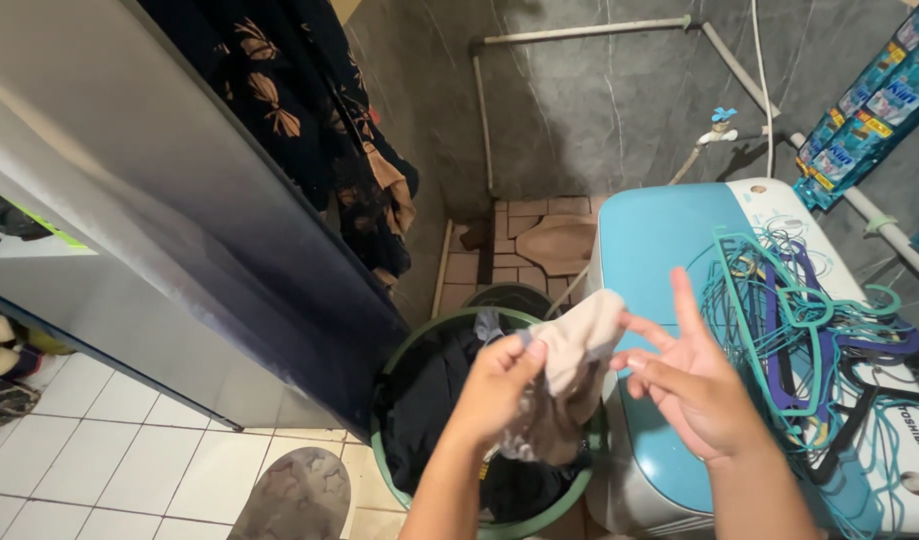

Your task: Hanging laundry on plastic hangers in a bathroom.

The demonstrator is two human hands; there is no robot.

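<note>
- The beige cloth [572, 375] hangs in mid-air over the right rim of the green basket [555, 505], just beside the washing machine [650, 250].
- The left hand [498, 385] has it: thumb and fingers are pinched shut on the cloth's upper left part, near its top edge.
- From that pinch the fabric bunches and droops, its lower end dangling over the dark clothes [430, 400] piled in the basket.
- The cloth's top right corner sticks up pale and loose, reaching toward the right hand [695, 390].
- The right hand is spread wide, fingers splayed and pointing up and left, palm turned toward the cloth.
- Its fingertips sit right at the cloth's right edge; whether they actually touch the fabric, I cannot tell.
- So that is 1 hand clamped on the cloth and 1 hand open with nothing in it.
- The right hand hovers above the machine's blue lid, with a tangle of teal and purple hangers [810, 340] heaped on the lid just to its right.
- A white tap [718, 132] juts from the grey wall behind the machine.
- A dark patterned garment [310, 110] hangs at the upper left, well apart from both hands.
- A grey mat [295, 495] lies on the tiled floor left of the basket.
</note>
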